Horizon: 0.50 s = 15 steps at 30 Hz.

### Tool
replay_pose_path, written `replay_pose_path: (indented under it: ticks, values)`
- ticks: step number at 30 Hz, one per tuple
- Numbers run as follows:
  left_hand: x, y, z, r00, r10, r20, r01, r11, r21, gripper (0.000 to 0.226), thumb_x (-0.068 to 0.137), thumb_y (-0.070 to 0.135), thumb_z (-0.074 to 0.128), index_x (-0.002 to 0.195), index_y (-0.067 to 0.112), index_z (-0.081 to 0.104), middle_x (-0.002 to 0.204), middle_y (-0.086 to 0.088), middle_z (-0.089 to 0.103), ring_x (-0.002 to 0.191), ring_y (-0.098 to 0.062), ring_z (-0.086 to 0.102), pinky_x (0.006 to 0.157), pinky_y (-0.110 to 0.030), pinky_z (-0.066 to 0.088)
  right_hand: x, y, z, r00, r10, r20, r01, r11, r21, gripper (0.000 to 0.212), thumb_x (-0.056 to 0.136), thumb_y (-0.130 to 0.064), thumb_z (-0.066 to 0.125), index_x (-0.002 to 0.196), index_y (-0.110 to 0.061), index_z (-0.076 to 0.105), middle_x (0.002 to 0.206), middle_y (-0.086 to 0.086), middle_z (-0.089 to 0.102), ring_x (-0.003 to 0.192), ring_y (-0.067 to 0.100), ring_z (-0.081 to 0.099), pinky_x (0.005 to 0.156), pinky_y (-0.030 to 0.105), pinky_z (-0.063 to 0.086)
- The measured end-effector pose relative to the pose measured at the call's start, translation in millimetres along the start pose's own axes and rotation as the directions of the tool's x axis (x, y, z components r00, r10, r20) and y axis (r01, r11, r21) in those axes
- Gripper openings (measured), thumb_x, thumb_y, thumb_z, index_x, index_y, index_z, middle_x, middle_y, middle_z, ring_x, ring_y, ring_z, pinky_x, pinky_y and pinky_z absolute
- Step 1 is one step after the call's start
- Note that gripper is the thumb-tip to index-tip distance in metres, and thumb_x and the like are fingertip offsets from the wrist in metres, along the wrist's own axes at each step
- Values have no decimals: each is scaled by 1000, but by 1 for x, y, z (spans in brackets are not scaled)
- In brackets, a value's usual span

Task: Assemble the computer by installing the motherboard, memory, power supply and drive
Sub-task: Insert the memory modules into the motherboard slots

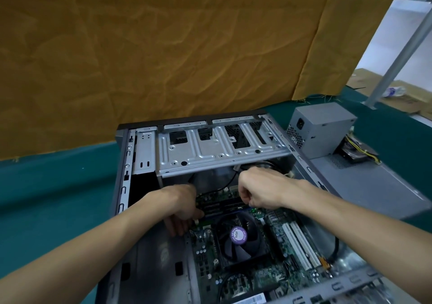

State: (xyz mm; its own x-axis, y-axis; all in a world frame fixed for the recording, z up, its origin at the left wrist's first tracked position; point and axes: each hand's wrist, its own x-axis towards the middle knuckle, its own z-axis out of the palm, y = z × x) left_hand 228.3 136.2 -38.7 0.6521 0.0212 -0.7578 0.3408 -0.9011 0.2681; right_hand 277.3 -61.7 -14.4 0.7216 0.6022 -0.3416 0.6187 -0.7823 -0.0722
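We press memory stick (222,206) into motherboard (245,268) inside case (121,187): left hand (181,206) fingers flat at stick's left end, right hand (259,189) curled, pinching right end.

We seem to be at a makeshift workshop bench: a green mat (58,187) covers the table, wrinkled brown paper (163,46) hangs behind it, and flattened cardboard (364,79) lies beyond its far right edge.

Crumpled orange cloth (163,53) hangs behind green table (46,187); metal pole (402,53) right.
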Motion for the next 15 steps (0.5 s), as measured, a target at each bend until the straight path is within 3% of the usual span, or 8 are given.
replay_pose_path:
  ticks: [3, 6, 10, 15]
  values:
    - [0, 0, 0, 1000, -10, -8, 10, 1000, -8, 38, 106, 33, 53, 100, -3, 66, 93, -16, 72, 59, -19, 64, 49, -27, 55, 5, 2, 4, 998, 55, 25, -55, 998, 14, 22, 79, -1, 73, 71, -22, 70, 75, -6, 65, 73, 17, 65, 63, 26, 46]
    - [-2, -1, -1, 1000, -16, -11, 16, 999, -35, 46, 105, 34, 54, 106, -9, 69, 93, -17, 74, 57, -20, 66, 51, -29, 58, 11, 14, 5, 956, 274, 107, -290, 937, 195, 7, 90, -10, 74, 82, -11, 72, 78, 3, 73, 55, 13, 69, 51, 25, 53]
    - [-3, -2, -2, 1000, -12, -13, 10, 992, -123, 57, 104, 42, 54, 112, -13, 66, 91, -17, 73, 71, -27, 71, 65, -36, 63, 15, 21, 6, 864, 429, 262, -495, 817, 294, 29, 97, -22, 71, 94, 3, 56, 73, 19, 75, 54, 24, 73, 49, 32, 60]
    - [-4, 1, -2, 1000, -28, -6, 27, 993, -113, 59, 104, 43, 52, 117, -13, 65, 102, -20, 74, 82, -31, 69, 69, -35, 60, 21, 20, 6, 831, 439, 342, -542, 777, 320, 49, 85, -35, 84, 97, 4, 57, 63, 15, 73, 58, 23, 73, 67, 36, 65]
